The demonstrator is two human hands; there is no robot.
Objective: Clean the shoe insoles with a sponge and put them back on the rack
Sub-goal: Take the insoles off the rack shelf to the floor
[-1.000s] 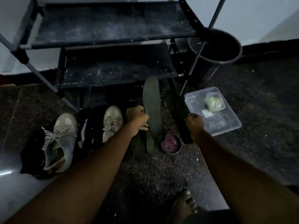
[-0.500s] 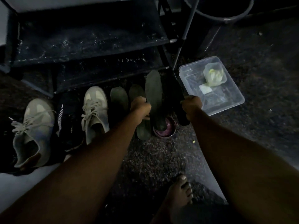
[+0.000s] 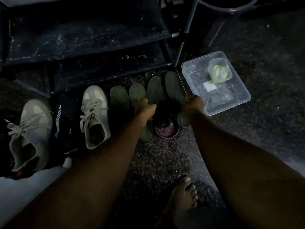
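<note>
Several dark green insoles lie side by side on the floor in front of the shoe rack (image 3: pixel 85 37). My left hand (image 3: pixel 145 109) grips a middle insole (image 3: pixel 155 89), fingers curled over its edge. Farther right, my right hand (image 3: pixel 194 103) grips the rightmost insole (image 3: pixel 173 85), whose heel lies beside a small bowl (image 3: pixel 171 131) of purple liquid. Two more insoles (image 3: pixel 119 98) lie to the left, untouched. A pale sponge-like lump (image 3: pixel 217 71) sits in a clear plastic tub (image 3: pixel 241 100) to the right, apart from both hands.
Two grey sneakers (image 3: pixel 95 116) (image 3: pixel 29 133) and a black shoe (image 3: pixel 66 116) stand left of the insoles. A dark bucket (image 3: pixel 231 7) stands behind the rack's right leg. My bare foot (image 3: pixel 183 195) rests on the speckled floor near the bottom.
Both hands have lowered their insoles from upright against the rack down flat onto the floor, beside the other insoles. The view has tilted downward.
</note>
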